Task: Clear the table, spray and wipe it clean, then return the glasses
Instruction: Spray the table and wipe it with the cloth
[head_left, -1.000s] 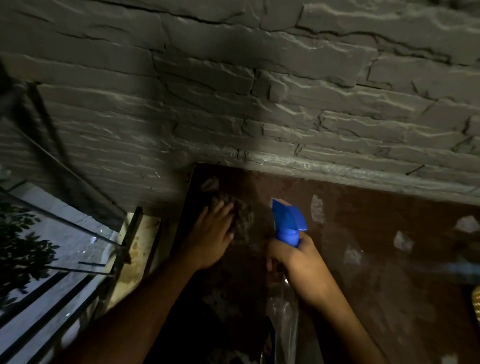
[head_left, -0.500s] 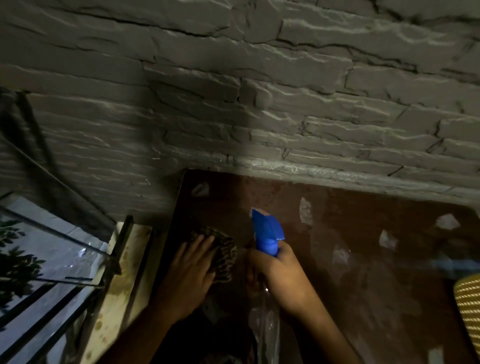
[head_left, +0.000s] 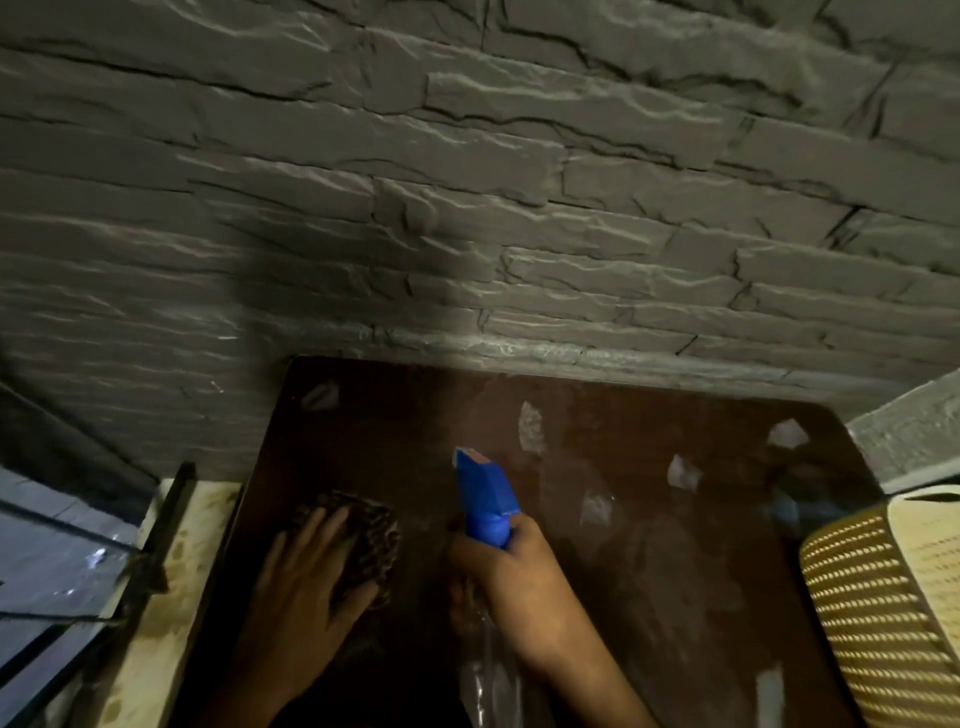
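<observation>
A dark brown table (head_left: 649, 519) stands against a grey stone wall, its glossy top showing pale patches. My left hand (head_left: 306, 571) lies flat with straight fingers on a dark patterned cloth (head_left: 371, 535) near the table's left edge. My right hand (head_left: 514, 577) grips the neck of a spray bottle with a blue head (head_left: 485, 493); the nozzle faces the wall. The bottle's clear body (head_left: 491, 680) hangs below the hand. No glasses are in view.
A woven yellow chair back (head_left: 878, 613) stands at the table's right side. A pale stained ledge (head_left: 166, 597) with a dark metal rail (head_left: 161, 535) runs along the left. The stone wall (head_left: 467, 208) closes the far side.
My left hand has dragged the cloth back from the far left corner toward me. The right hand with the bottle has drawn back with it, and the chair has come into view.
</observation>
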